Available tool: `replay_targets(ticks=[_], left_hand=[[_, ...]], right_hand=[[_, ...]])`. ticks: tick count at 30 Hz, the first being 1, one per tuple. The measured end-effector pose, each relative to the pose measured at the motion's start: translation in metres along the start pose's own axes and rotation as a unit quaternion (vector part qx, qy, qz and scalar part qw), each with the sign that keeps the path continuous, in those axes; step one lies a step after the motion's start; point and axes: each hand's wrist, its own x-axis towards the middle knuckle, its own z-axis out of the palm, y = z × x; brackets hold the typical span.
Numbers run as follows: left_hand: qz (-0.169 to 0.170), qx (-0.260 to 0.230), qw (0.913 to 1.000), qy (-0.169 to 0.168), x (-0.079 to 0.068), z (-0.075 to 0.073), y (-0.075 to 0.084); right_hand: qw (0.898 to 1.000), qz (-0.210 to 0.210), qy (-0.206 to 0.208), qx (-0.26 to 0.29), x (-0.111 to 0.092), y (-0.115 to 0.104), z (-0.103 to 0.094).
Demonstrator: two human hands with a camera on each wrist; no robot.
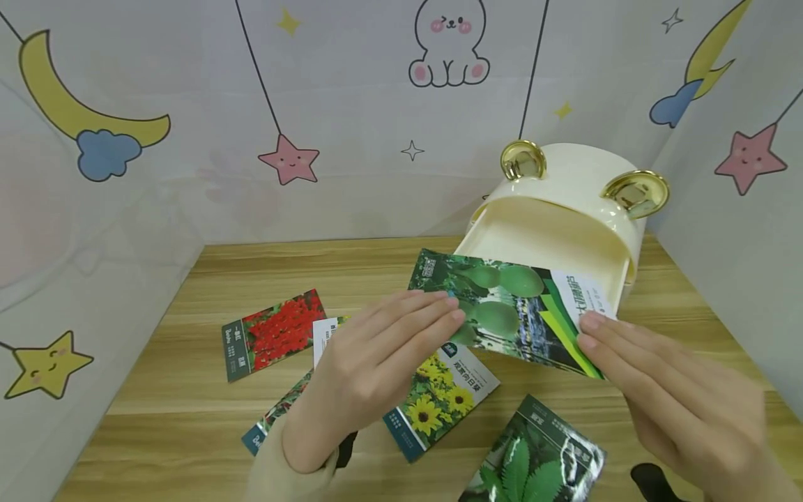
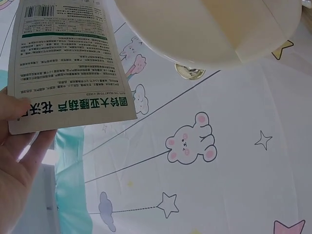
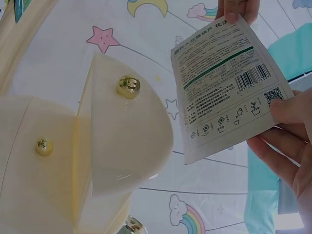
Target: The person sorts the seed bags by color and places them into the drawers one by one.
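Note:
A green seed packet (image 1: 502,307) printted with round gourds is held level above the table, in front of a pulled-out cream drawer. At one end my left hand (image 1: 376,362) pinches it, fingers on top. My right hand (image 1: 684,397) pinches the other end near the white strip. From below, both wrist views show the printed white back of the seed packet (image 2: 73,73), with the left thumb (image 2: 12,107) and the right thumb (image 3: 292,107) pressed against it. The drawer (image 1: 527,230) belongs to a cream box (image 1: 583,164) with gold ears.
On the wooden table (image 1: 188,418) lie a red-flower packet (image 1: 282,331), a yellow-flower packet (image 1: 442,397) and a green-leaf packet (image 1: 533,460). Another packet (image 1: 270,418) is partly hidden by my left arm. A printed cloth (image 1: 364,104) stands behind the table and along its sides.

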Motion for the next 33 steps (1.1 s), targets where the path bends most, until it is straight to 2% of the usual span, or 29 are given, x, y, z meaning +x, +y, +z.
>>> replay_targets(ticks=[5,6,8,12,19,22,30,33], left_hand=[[-0.022,-0.005,0.9993,-0.029,0.001,0.012,-0.008],[-0.026,-0.006,0.9991,-0.031,0.001,0.014,-0.009],[-0.034,-0.014,0.9987,-0.035,0.001,0.019,-0.012],[-0.038,-0.025,0.9984,-0.034,0.002,0.029,-0.017],[-0.058,-0.027,0.9972,-0.039,0.001,0.047,-0.026],[-0.071,-0.023,0.9961,-0.046,0.0,0.054,-0.03],[-0.1,-0.027,0.9921,-0.071,-0.007,0.074,-0.041],[-0.103,-0.03,0.9918,-0.07,-0.01,0.082,-0.046]], right_hand=[[0.999,0.001,0.042,-0.004,0.095,-0.036,0.006],[0.999,0.004,0.042,-0.007,0.109,-0.041,0.007],[0.999,0.011,0.037,-0.015,0.122,-0.046,0.006],[0.999,0.026,0.019,-0.037,0.123,-0.043,0.002],[0.995,0.019,0.047,-0.081,0.128,-0.034,0.009],[0.994,0.021,0.042,-0.095,0.133,-0.031,0.012],[0.99,0.044,-0.03,-0.131,0.126,-0.019,0.01],[0.989,0.045,-0.041,-0.132,0.121,-0.014,0.01]])
